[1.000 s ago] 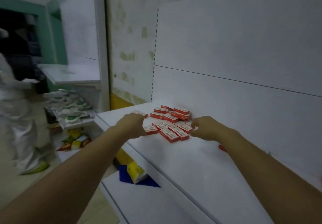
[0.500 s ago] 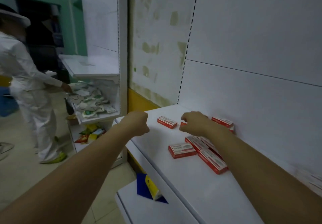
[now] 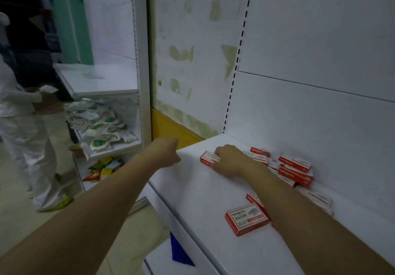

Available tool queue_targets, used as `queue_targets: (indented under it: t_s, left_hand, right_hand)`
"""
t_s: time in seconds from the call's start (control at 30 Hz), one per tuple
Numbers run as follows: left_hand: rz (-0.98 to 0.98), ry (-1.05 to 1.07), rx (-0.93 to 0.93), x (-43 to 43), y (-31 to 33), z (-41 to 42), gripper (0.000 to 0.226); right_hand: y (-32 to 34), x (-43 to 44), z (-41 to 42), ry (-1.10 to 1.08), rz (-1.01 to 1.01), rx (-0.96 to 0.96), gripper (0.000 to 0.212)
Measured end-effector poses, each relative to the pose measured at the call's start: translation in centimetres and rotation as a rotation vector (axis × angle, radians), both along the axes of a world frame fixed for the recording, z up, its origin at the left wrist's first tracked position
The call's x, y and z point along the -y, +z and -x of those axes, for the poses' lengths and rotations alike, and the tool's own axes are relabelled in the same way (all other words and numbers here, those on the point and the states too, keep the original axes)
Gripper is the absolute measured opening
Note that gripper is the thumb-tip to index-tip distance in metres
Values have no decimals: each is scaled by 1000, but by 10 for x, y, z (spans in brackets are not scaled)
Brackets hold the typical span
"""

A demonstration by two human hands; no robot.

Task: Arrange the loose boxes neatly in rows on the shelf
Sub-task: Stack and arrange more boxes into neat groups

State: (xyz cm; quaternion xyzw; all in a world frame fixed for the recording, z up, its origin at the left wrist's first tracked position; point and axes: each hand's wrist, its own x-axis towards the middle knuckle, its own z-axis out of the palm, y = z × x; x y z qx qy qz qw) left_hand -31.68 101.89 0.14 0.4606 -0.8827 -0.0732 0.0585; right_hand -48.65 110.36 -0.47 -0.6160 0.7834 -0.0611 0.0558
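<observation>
Several small red and white boxes lie loose on the white shelf (image 3: 192, 193). My right hand (image 3: 232, 160) rests over the far-left box (image 3: 208, 157), fingers curled on its top edge. A stack of boxes (image 3: 296, 169) leans against the back panel to the right of that hand. One box (image 3: 245, 219) lies flat near my right forearm, another is half hidden under the arm. My left hand (image 3: 165, 150) hovers as a fist at the shelf's left front corner, holding nothing.
A lower white shelf (image 3: 158, 262) with a blue item (image 3: 179, 251) sits beneath. To the left stands another shelf unit (image 3: 141, 82) with white and green packets (image 3: 100, 129). A person in white (image 3: 23, 135) stands on the floor at far left.
The view has moved closer and to the left along the shelf. My right hand has reached further left onto the far-left box. My left hand stays a fist by the shelf corner.
</observation>
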Motion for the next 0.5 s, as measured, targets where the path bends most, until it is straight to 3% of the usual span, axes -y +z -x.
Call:
queue_targets:
  t_s: [0.2, 0.5]
  left_hand:
    - [15, -162, -28, -13, 18, 20, 41]
    - [34, -655, -88, -127, 37, 93, 41]
  right_hand:
    - [23, -53, -2, -159, 166, 68, 47]
    - [40, -235, 11, -620, 197, 35, 37]
